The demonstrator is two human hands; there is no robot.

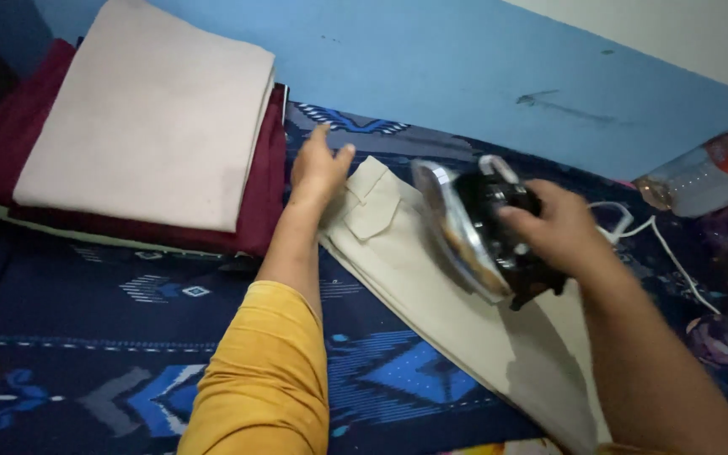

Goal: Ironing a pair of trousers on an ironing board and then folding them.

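A beige pair of trousers (431, 295) lies flat on a dark blue patterned cloth (128, 329), its waistband toward the far wall. My left hand (318, 168), in a yellow sleeve, rests open-fingered on the waistband corner. My right hand (554, 227) grips the black handle of an electric iron (473, 227), which is lifted and tilted so its shiny soleplate faces left, above the trousers.
A stack of folded cloths, beige (153, 109) on top of maroon (263, 194), sits at the far left. The iron's white cord (667, 253) trails to the right. A clear plastic bottle (709, 173) lies at the right by the blue wall (465, 76).
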